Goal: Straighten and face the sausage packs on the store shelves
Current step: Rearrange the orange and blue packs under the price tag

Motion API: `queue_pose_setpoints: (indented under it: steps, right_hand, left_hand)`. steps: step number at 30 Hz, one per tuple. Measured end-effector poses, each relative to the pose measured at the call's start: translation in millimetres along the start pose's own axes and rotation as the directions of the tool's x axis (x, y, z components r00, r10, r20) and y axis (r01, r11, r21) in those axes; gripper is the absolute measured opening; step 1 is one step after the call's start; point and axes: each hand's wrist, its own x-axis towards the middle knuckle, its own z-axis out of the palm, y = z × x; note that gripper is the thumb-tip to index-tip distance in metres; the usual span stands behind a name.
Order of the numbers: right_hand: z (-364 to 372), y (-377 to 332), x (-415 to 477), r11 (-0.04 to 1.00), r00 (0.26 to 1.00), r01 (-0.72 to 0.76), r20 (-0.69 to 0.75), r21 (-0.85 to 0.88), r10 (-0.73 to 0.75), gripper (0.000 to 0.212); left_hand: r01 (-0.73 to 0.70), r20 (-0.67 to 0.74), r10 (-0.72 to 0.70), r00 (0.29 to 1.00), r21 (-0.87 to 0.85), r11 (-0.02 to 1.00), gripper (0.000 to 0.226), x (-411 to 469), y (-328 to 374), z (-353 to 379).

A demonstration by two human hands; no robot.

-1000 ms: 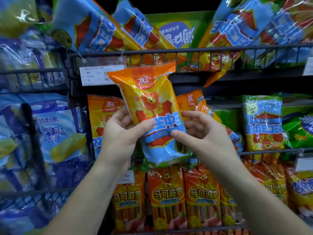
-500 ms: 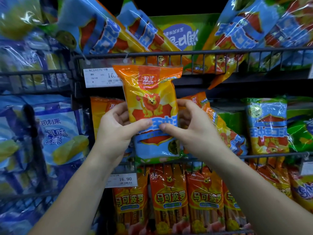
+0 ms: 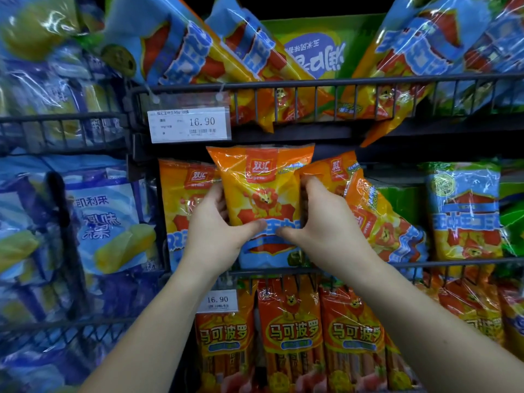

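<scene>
Thumbs of both hands press the front of the orange sausage pack and meet near its middle. The other fingers curl round its side edges, so left hand and right hand both grip it. Pack is upright, face out, on the middle shelf, low end at the front rail. It sits between a same-brand pack on its left and a leaning pack on its right.

Risks, my read:
- Slick film. If the base isn't seated behind the rail, the pack slides forward on release.
- Leaning neighbour sits right by my right hand and may flop into the slot when I pull out.
- Pack top is close under the upper shelf and could snag.

Can't see: fingertips behind the pack, its base, anything backing it. Can't tell if the leaning pack touches my hand. Upper-shelf packs are cut off at the frame top, and the left bay is blurred. Price tag reads 16.90, other print illegible.
</scene>
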Motion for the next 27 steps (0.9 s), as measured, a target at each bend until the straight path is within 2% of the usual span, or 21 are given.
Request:
queue_pose_setpoints:
  steps: [6,15,23,27]
  right_hand:
    - [3.4,3.6,-1.0,1.000,0.999,0.009,-0.049,0.025,-0.008,0.049]
    - [5.8,1.2,-6.2,0.992,0.981,0.050,-0.191,0.113,-0.028,0.037]
    - [5.3,0.4,-4.6,0.999,0.981,0.054,-0.184,-0.002,-0.054,0.036]
    - [-0.1,-0.3,-5.0,0.999,0.984,0.045,-0.174,0.028,-0.039,0.037]
  left_hand:
    - [-0.019,-0.026,0.020,0.999,0.035,0.999,0.058,-0.3,6.1,-0.6]
    - [-0.040,-0.038,0.039,0.999,-0.030,0.999,0.053,-4.7,2.7,-1.1]
    - [-0.100,-0.144,0.104,0.984,0.035,0.994,0.076,-2.6,-1.2,2.8]
    - [-0.153,-0.176,0.159,0.972,0.049,0.987,0.081,-5.9,2.1,2.6]
